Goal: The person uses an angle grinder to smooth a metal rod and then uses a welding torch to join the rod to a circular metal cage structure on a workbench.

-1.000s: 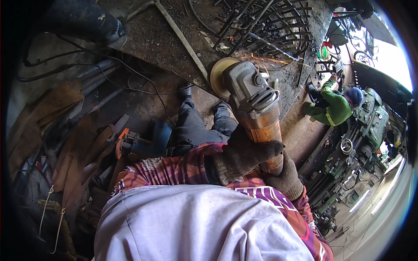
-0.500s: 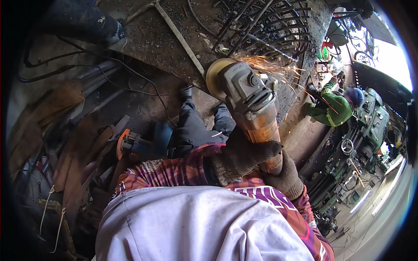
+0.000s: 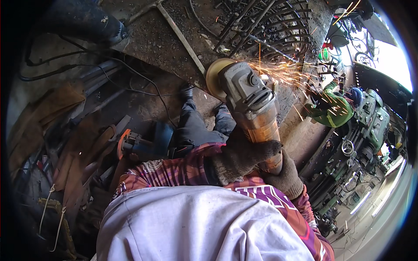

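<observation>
I hold a worn angle grinder point(image 3: 254, 102) with both gloved hands. My left hand point(image 3: 244, 157) is wrapped across its orange-brown body. My right hand point(image 3: 285, 176) grips the rear end, close behind the left. The pale round disc point(image 3: 215, 79) meets the near end of a flat metal bar point(image 3: 180, 37) on the steel table point(image 3: 148, 52). Orange sparks point(image 3: 283, 73) stream from beside the grinder head toward the right. The exact contact point is hidden behind the tool.
Curved metal rods point(image 3: 278, 32) lie on the table's far side. A dark cylinder point(image 3: 82, 21) is at far left, with cables point(image 3: 130, 71) below. A second grinder with an orange guard point(image 3: 123, 143) rests left of my legs. A green-clad co-worker point(image 3: 335, 108) crouches at right near a green machine point(image 3: 374, 115).
The spark stream has grown denser and reaches farther right, over the co-worker's area. My hands and the grinder hold nearly the same position.
</observation>
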Motion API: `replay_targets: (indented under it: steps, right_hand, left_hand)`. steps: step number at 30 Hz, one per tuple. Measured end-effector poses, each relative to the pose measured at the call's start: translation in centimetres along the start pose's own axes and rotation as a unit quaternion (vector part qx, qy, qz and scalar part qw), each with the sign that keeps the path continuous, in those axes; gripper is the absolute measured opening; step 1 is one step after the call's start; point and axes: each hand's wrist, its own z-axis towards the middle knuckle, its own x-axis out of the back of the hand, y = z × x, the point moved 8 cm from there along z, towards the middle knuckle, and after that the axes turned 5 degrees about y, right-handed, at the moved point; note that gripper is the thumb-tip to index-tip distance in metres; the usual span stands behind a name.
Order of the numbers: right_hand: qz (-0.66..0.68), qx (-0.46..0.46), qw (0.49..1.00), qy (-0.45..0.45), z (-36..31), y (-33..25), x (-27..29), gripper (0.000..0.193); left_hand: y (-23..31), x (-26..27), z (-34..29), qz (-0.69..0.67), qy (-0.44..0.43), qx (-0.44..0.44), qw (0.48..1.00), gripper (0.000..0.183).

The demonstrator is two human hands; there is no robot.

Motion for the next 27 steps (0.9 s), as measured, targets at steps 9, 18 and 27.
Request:
replay_targets:
  steps: [9,18,27]
  right_hand:
    - [-0.002,0.001,1.000,0.004,-0.2,0.2,-0.1,0.077]
    - [0.101,-0.024,0.994,0.015,-0.5,1.7,-0.5,0.076]
    - [0.005,-0.009,1.000,0.005,0.0,0.0,0.4,0.077]
  left_hand:
    - [-0.5,0.2,-0.1,-0.006,0.017,0.020,1.000,0.055]
    - [-1.3,0.4,0.0,-0.004,0.003,0.007,1.000,0.056]
    - [-0.4,0.1,0.1,0.023,-0.001,0.016,1.000,0.052]
